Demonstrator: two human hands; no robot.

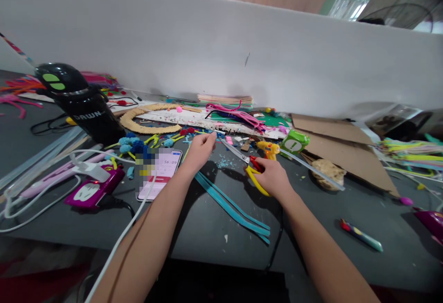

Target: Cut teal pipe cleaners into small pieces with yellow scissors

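Scissors [245, 158], one pair: gripped in right hand [273, 177], long axis running away and leftward, tips just beside left hand [200, 150], pinched, contents indiscernible; blue strips [230, 206] between the forearms.

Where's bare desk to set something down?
Between the left forearm and the blue strips, save a small scrap; also between the right forearm and the pen-like tool. It's crowded around the bottle and phone, and beyond the scissors.
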